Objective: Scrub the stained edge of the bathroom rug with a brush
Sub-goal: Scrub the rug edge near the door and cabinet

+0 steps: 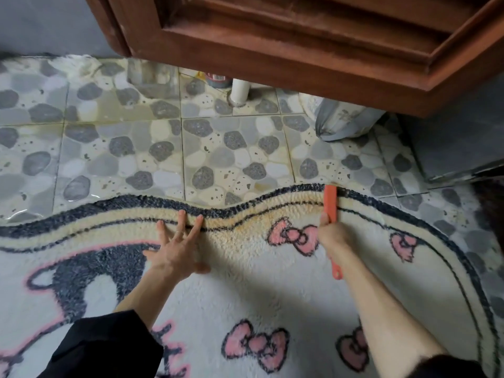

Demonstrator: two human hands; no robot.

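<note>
The right hand (pixel 331 236) is covering the mid-handle of the orange brush (pixel 330 203); its bristles are facing down into the pile, not showing. The rug (pixel 245 290) is running off the left and bottom edges. The wooden cabinet (pixel 300 36) is getting cropped top and right, and is hiding the top of the white pipe (pixel 240 91) and most of a dark container (pixel 218 79), label unreadable.

Shaggy cream rug (pixel 245 290), dark wavy border, pink bows, flat under left hand (pixel 177 246); yellowish stain (pixel 246 228) on edge band between hands; orange brush (pixel 330 200) gripped in right hand (pixel 331 236), head on border.
</note>
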